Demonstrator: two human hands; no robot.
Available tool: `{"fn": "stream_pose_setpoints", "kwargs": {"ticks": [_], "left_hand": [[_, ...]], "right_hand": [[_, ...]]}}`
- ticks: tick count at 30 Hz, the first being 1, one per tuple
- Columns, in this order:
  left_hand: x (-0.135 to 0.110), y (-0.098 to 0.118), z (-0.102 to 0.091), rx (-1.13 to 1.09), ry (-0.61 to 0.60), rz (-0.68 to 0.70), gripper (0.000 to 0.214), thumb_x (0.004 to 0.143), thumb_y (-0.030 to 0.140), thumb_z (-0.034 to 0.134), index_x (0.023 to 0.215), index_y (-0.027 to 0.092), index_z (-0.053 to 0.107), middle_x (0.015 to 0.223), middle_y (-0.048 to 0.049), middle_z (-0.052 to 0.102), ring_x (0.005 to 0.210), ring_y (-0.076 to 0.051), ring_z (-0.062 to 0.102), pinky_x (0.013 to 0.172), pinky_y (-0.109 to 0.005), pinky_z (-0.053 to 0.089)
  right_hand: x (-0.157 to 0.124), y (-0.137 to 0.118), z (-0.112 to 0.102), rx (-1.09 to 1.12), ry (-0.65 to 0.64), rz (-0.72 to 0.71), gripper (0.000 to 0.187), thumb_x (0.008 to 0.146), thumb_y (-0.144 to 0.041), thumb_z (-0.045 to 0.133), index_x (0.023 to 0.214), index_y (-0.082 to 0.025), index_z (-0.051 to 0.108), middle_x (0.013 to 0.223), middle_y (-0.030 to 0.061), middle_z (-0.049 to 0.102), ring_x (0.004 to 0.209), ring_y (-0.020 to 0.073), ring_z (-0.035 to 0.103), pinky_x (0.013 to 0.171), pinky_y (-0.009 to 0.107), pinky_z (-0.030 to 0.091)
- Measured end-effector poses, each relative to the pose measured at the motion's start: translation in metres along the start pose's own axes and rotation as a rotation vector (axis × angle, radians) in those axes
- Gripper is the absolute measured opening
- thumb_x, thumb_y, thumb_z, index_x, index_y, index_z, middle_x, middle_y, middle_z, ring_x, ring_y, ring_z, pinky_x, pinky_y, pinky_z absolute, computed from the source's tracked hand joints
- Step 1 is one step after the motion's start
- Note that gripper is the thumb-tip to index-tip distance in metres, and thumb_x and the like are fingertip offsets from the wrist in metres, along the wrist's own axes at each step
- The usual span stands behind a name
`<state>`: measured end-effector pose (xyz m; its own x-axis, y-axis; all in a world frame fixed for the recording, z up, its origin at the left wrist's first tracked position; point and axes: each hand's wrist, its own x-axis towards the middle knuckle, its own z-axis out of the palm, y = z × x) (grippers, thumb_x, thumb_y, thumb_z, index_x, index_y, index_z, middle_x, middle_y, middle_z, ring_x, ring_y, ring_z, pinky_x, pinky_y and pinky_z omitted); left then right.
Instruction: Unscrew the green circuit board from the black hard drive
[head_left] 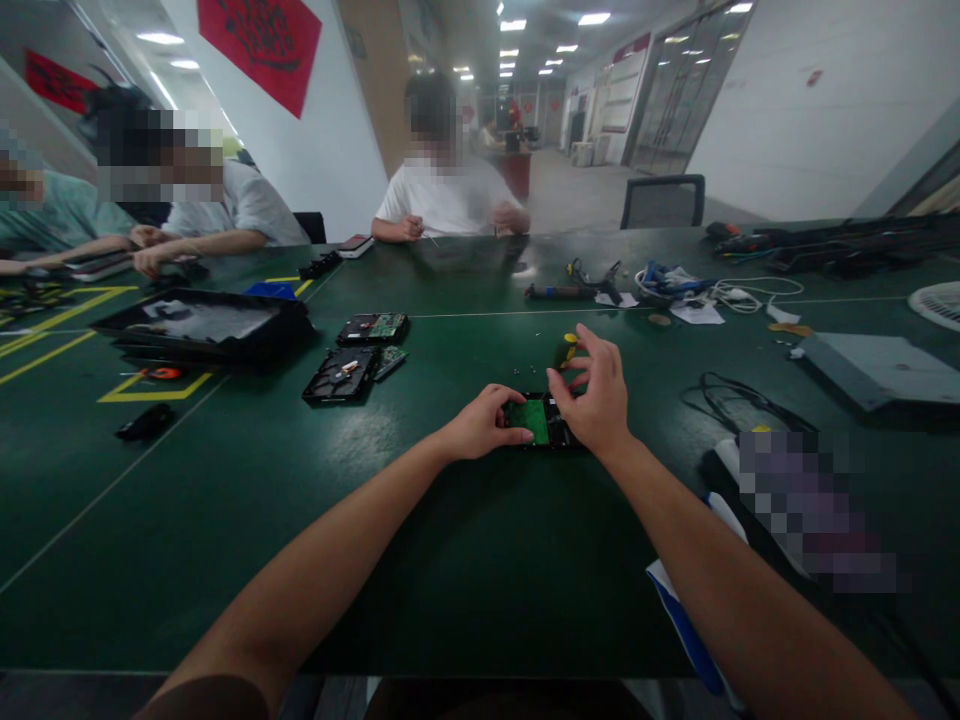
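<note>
A hard drive (559,428) lies flat on the dark green table, its green circuit board (534,422) facing up. My left hand (491,422) is closed over the drive's left end, thumb at the near edge and fingers at the far one. Above the right part of the drive, my right hand (596,395) is curled around a screwdriver (566,348) with a yellow and dark handle; its tip is hidden. Several tiny screws (534,369) lie just beyond the drive.
Left of the drive sit an opened black drive case (341,378) and another drive (373,327). A black tray (202,325) stands farther left. Cables (675,282), a grey metal box (885,372) and a blurred-out object (817,510) are at right. Co-workers (450,190) sit opposite.
</note>
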<state>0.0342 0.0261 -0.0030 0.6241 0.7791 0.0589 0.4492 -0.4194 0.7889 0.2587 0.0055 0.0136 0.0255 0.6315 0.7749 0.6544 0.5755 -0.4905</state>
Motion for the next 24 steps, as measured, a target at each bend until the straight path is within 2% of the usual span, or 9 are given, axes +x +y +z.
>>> {"fn": "stream_pose_setpoints", "kwargs": {"ticks": [3, 9, 15, 21, 24], "left_hand": [[0.0000, -0.0009, 0.0006, 0.001, 0.008, 0.005, 0.065, 0.079, 0.051, 0.080, 0.134, 0.023, 0.057, 0.129, -0.0109, 0.050, 0.084, -0.016, 0.058, 0.074, -0.035, 0.056], [0.0013, -0.0029, 0.0018, -0.002, 0.008, 0.001, 0.065, 0.078, 0.049, 0.081, 0.133, 0.023, 0.057, 0.127, -0.0097, 0.050, 0.084, -0.016, 0.057, 0.074, -0.035, 0.056], [0.0010, -0.0041, 0.0025, -0.008, 0.015, 0.009, 0.064, 0.079, 0.048, 0.081, 0.133, 0.023, 0.057, 0.126, -0.0094, 0.049, 0.082, -0.015, 0.055, 0.074, -0.034, 0.056], [0.0003, -0.0002, 0.0005, -0.001, 0.003, -0.003, 0.065, 0.079, 0.049, 0.081, 0.133, 0.023, 0.057, 0.126, -0.0098, 0.050, 0.083, -0.016, 0.056, 0.074, -0.035, 0.056], [0.0003, 0.0006, 0.0003, -0.002, 0.000, -0.005, 0.065, 0.079, 0.050, 0.080, 0.133, 0.023, 0.057, 0.128, -0.0103, 0.049, 0.082, -0.015, 0.057, 0.074, -0.036, 0.056]], "right_hand": [[0.0003, -0.0002, -0.0012, -0.004, -0.007, 0.000, 0.071, 0.090, -0.026, 0.066, 0.154, -0.034, 0.037, 0.135, 0.0109, 0.050, 0.087, 0.0196, 0.068, 0.062, 0.036, 0.067], [-0.0001, -0.0006, -0.0008, 0.024, -0.027, -0.022, 0.069, 0.092, -0.020, 0.061, 0.156, -0.032, 0.036, 0.139, 0.0118, 0.049, 0.097, 0.0211, 0.069, 0.072, 0.036, 0.068], [-0.0001, -0.0011, -0.0004, 0.003, -0.008, -0.006, 0.068, 0.092, -0.024, 0.063, 0.154, -0.030, 0.037, 0.134, 0.0120, 0.051, 0.087, 0.0185, 0.068, 0.061, 0.033, 0.065], [-0.0003, -0.0005, 0.0002, 0.008, -0.012, -0.024, 0.070, 0.093, -0.021, 0.060, 0.157, -0.030, 0.034, 0.137, 0.0133, 0.053, 0.098, 0.0227, 0.070, 0.080, 0.042, 0.067], [-0.0006, 0.0014, 0.0008, 0.007, -0.008, -0.031, 0.068, 0.094, -0.022, 0.060, 0.156, -0.031, 0.034, 0.137, 0.0127, 0.054, 0.097, 0.0225, 0.070, 0.078, 0.040, 0.067]]}}
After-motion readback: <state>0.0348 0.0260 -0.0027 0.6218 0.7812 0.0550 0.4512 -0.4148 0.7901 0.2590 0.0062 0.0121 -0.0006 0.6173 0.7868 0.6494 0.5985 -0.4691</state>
